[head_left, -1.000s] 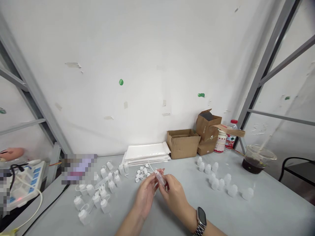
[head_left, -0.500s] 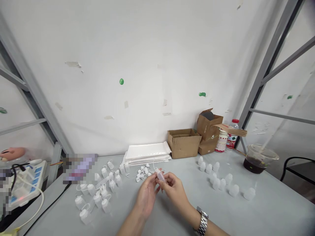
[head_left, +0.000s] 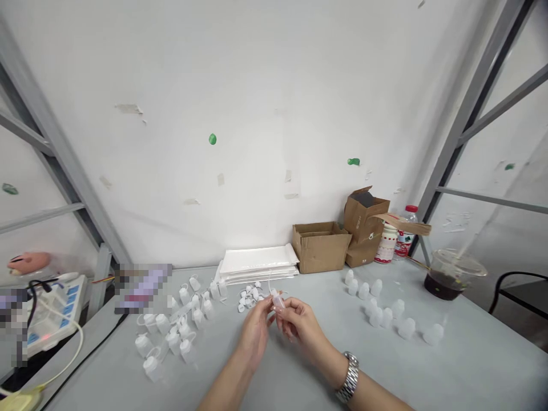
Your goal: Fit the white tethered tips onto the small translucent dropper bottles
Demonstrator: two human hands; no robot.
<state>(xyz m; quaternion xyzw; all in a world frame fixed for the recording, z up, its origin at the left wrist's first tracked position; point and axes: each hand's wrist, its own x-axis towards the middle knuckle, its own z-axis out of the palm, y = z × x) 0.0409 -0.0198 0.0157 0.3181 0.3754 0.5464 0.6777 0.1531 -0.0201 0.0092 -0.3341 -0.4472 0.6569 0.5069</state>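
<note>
A small translucent plastic bottle (head_left: 279, 302) with a white strapped cap is held up over the middle of the table. My right hand (head_left: 299, 324) grips its body between thumb and fingers. My left hand (head_left: 257, 328) has its fingertips closed at the cap end. Just beyond my hands lies a pile of small white caps (head_left: 250, 297). Several capped bottles (head_left: 173, 339) with strap loops stand or lie at the left. At the right are several uncapped translucent bottles (head_left: 387, 317) in loose groups.
White flat packets (head_left: 259, 264) lie stacked by the wall, beside an open cardboard box (head_left: 323, 251) and a brown carton (head_left: 363, 231). A clear cup of dark liquid (head_left: 447, 282) stands at the far right. A power strip (head_left: 60, 314) and cables occupy the left edge.
My right hand's fingers have shifted around the bottle, which stays at nearly the same spot. The view has moved slightly. The other bottles and the caps stay in place.
</note>
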